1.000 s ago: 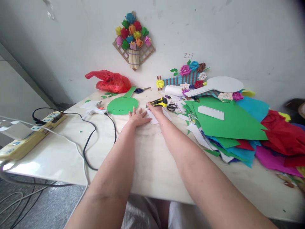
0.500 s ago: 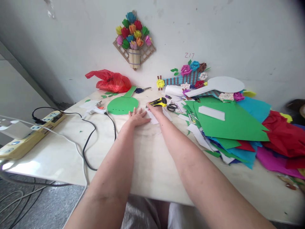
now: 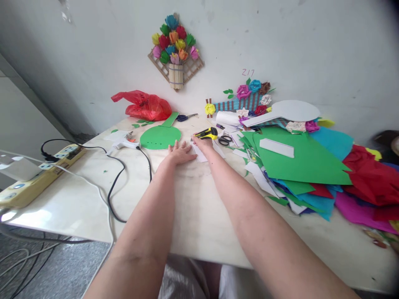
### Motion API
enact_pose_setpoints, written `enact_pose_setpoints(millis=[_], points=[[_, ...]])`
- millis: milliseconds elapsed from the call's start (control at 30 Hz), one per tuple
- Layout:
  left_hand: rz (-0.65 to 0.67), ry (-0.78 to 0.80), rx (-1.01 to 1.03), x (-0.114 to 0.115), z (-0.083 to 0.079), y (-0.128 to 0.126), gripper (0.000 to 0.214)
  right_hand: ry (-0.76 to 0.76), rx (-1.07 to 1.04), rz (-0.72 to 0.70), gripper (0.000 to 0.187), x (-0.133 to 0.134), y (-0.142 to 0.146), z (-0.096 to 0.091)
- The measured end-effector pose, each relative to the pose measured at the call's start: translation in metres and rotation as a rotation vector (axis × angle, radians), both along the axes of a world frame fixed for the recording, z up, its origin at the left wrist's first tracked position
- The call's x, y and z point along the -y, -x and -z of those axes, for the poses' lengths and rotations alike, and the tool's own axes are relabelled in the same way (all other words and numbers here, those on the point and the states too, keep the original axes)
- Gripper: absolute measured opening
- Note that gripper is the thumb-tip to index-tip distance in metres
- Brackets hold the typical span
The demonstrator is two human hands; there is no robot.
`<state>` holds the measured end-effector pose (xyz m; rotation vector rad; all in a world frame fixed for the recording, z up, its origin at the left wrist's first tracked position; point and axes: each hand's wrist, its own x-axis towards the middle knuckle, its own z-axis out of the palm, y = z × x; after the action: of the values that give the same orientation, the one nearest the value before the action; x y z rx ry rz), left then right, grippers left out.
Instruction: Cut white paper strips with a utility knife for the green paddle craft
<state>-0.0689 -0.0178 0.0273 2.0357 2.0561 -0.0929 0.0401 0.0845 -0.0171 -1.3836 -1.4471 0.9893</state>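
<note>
My left hand (image 3: 180, 153) lies flat on the table with its fingers spread, pressing the left edge of a white paper strip (image 3: 199, 154). My right hand (image 3: 203, 143) holds a yellow and black utility knife (image 3: 208, 133) over the far end of that strip. Just left of my hands lies a green paper paddle shape (image 3: 160, 136). A pair of black scissors (image 3: 225, 140) rests right of the knife.
A glue gun (image 3: 124, 143) with a black cord and a power strip (image 3: 40, 170) sit at the left. A red plastic bag (image 3: 144, 106) lies by the wall. Coloured paper sheets (image 3: 299, 162) pile up at the right, with paper flower crafts (image 3: 249, 99) behind.
</note>
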Motion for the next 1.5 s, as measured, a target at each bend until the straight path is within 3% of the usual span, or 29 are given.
enact_pose_setpoints(millis=[1100,1500], points=[[-0.034,0.006,0.035,-0.0064,0.0042,-0.0012,0.082,0.066,0.009,0.030,0.025,0.0019,0.0009,-0.0041],[-0.026,-0.007,0.043,-0.0071,0.0047,-0.0003,0.081,0.024,0.060,0.030,0.022,0.0010,-0.0012,-0.0033]])
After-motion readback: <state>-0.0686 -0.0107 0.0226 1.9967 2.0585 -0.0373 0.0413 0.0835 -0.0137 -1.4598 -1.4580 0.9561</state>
